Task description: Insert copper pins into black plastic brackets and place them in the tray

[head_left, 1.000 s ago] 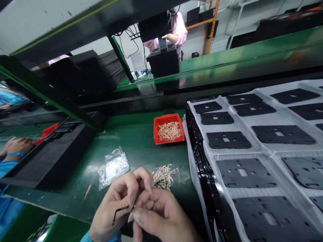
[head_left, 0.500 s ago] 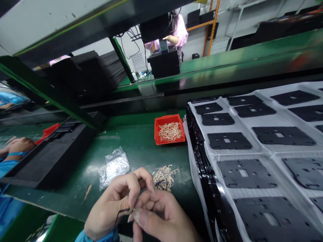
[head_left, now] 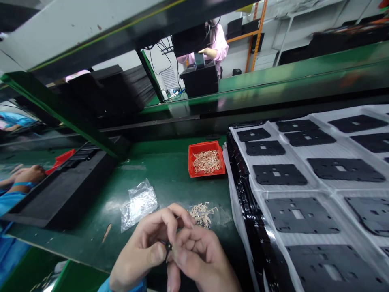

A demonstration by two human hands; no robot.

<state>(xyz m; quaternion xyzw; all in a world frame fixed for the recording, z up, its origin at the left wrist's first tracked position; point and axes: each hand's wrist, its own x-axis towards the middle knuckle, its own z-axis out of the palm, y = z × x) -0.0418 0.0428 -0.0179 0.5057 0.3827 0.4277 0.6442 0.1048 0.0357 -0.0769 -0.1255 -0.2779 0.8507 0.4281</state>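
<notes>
My left hand [head_left: 142,245] and my right hand [head_left: 202,259] meet at the front of the green bench, fingertips nearly touching. Between them is a small dark strip [head_left: 167,245], mostly covered by the fingers. My right thumb and fingers pinch one end of it, and my left fingers close around the other. Just beyond my right hand lies a loose pile of small pale and silvery strips [head_left: 203,214]. A clear plastic bag [head_left: 140,205] lies flat past my left hand.
A red bin [head_left: 206,176] of pale strips stands farther back. On the right, a white-lined tray [head_left: 313,191] carries several black plates [head_left: 279,174]. A black foam box [head_left: 54,194] sits left, beside a co-worker's hands [head_left: 28,175]. Another person in pink [head_left: 219,44] works beyond the bench.
The dark strip hung loose below my left fingers before; now only a short bit shows between both hands. My left thumb has shifted. The view has tilted slightly.
</notes>
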